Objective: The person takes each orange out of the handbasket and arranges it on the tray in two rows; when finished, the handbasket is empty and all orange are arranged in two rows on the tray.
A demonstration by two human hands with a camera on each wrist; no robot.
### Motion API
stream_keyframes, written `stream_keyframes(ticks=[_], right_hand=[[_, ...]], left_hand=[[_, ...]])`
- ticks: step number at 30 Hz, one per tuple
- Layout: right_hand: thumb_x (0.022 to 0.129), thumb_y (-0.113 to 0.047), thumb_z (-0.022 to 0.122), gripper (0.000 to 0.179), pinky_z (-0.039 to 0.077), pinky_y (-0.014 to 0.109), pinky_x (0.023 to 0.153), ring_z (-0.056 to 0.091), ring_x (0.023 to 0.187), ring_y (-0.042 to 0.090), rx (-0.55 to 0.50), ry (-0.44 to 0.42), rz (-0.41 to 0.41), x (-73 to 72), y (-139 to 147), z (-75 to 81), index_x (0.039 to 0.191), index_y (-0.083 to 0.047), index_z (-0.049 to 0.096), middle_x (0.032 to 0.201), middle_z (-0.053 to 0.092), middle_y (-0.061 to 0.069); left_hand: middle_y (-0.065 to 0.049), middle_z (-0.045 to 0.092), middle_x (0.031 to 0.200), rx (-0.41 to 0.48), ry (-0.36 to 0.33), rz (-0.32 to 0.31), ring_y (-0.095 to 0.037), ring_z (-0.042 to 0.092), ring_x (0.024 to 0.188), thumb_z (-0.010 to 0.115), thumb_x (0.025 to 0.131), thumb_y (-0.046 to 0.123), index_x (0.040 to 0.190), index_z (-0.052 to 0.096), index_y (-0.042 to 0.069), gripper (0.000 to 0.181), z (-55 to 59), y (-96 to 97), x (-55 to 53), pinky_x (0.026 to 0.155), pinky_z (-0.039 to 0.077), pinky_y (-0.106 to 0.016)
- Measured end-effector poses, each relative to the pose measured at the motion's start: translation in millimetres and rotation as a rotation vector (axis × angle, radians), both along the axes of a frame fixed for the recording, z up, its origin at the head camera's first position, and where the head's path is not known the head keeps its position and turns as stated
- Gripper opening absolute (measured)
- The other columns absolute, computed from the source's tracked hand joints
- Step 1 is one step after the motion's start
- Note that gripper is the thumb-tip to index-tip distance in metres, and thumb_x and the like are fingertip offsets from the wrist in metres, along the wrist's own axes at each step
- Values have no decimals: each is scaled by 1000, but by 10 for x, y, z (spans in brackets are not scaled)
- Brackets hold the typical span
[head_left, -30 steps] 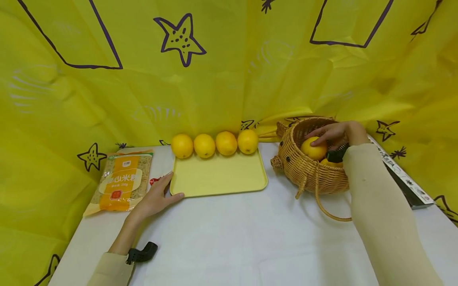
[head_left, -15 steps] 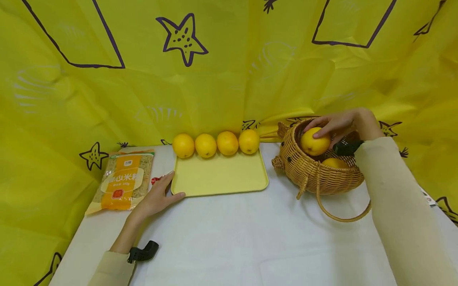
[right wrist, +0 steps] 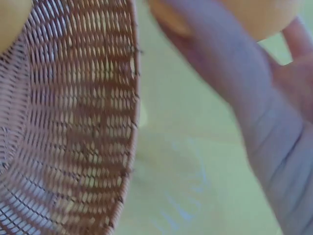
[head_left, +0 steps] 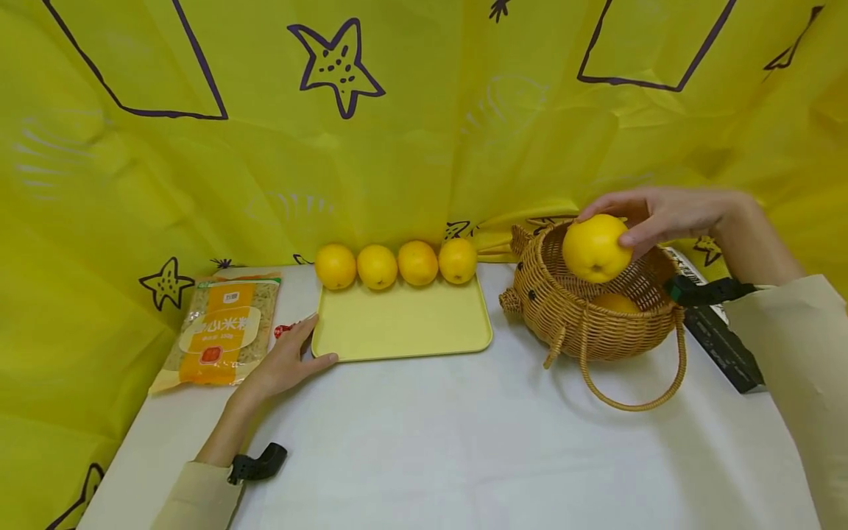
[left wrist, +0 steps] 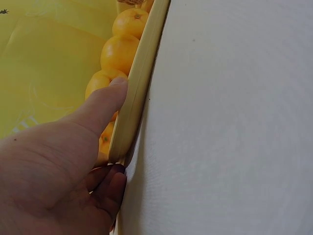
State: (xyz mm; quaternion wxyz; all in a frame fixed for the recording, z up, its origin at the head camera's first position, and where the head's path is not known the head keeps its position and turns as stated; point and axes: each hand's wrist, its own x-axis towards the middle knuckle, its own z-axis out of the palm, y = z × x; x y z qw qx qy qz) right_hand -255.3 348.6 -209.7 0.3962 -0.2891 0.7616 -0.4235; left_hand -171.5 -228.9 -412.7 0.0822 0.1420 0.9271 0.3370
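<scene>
My right hand (head_left: 669, 213) holds a yellow-orange orange (head_left: 598, 249) between thumb and fingers, above the mouth of a wicker basket (head_left: 596, 331) shaped like a pig. Another orange (head_left: 616, 302) lies inside the basket. In the right wrist view the held orange (right wrist: 266, 17) is partly cut off by the top edge. Several oranges (head_left: 418, 263) stand in a row along the far side of a pale yellow tray (head_left: 400, 324). At the tray's near left corner, my left hand (head_left: 281, 368) grips the edge, its thumb (left wrist: 110, 98) on the rim and its fingers at the side.
A bag of dry noodles (head_left: 221, 331) lies left of the tray, with a small red item (head_left: 281, 330) beside it. A black and white box (head_left: 722, 346) lies right of the basket, whose handle (head_left: 636, 407) hangs forward onto the table. Yellow patterned cloth (head_left: 397, 162) rises behind.
My right hand has lifted the orange up out of the basket and moved a little to the right. My left hand has stayed at the tray corner.
</scene>
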Motion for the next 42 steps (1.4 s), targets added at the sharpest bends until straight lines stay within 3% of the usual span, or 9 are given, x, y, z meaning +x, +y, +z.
stream_keyframes(ticks=[6, 11, 14, 18, 21, 32, 38, 42], right_hand=[[95, -4, 56, 51, 58, 33, 84, 59, 105, 16, -191, 92, 35, 45, -32, -121, 143, -16, 43, 131, 54, 1], [99, -7, 52, 46, 57, 32, 89, 59, 113, 17, -524, -37, 102, 5, -77, -274, 143, -12, 41, 139, 53, 4], [99, -5, 48, 46, 58, 33, 88, 61, 114, 18, -622, -89, 73, 7, -123, -327, 144, -13, 40, 139, 52, 6], [98, -5, 51, 44, 60, 30, 83, 62, 108, 16, -638, -25, -88, 97, -227, -339, 140, -16, 47, 133, 54, 3], [97, -5, 54, 44, 59, 27, 81, 62, 104, 15, -673, 13, -156, 167, -320, -362, 139, -16, 50, 131, 55, 3], [89, -10, 68, 53, 56, 26, 91, 58, 114, 15, -787, 93, -227, 468, -727, -452, 136, -8, 43, 135, 52, 5], [90, -19, 70, 56, 57, 30, 90, 59, 114, 17, -671, 173, -226, 663, -945, -531, 137, -10, 41, 137, 50, 4], [89, -24, 71, 55, 57, 30, 89, 59, 112, 16, -638, 150, -240, 747, -1133, -655, 136, -15, 43, 132, 53, 2]], left_hand=[[-28, 20, 158, -5, -19, 1, -47, 17, 146, 66, 89, 45, 152, 18, -5, 94, -16, 12, 9, 118, 17, -62], [-28, 21, 158, -8, -21, 9, -48, 17, 146, 67, 89, 44, 152, 19, -5, 93, -28, 27, 8, 118, 17, -62], [-28, 21, 158, -7, -20, 10, -48, 18, 146, 68, 89, 43, 152, 20, -5, 93, -32, 26, 4, 118, 17, -62], [-29, 22, 157, -10, -9, 6, -47, 20, 145, 68, 88, 42, 152, 20, -5, 93, -42, 18, -1, 118, 19, -61], [-29, 22, 157, -10, -4, 4, -47, 20, 145, 68, 88, 42, 152, 20, -5, 93, -47, 17, -1, 118, 19, -61], [-28, 21, 158, -18, -8, 10, -47, 19, 146, 68, 88, 44, 152, 20, -4, 93, -46, 7, -5, 118, 19, -61], [-28, 21, 158, -23, -1, 10, -47, 19, 146, 67, 89, 45, 152, 20, -4, 93, -42, 1, -9, 118, 18, -61], [-28, 20, 158, -19, -2, 5, -47, 18, 146, 67, 89, 45, 152, 20, -4, 94, -45, -7, -14, 118, 18, -61]])
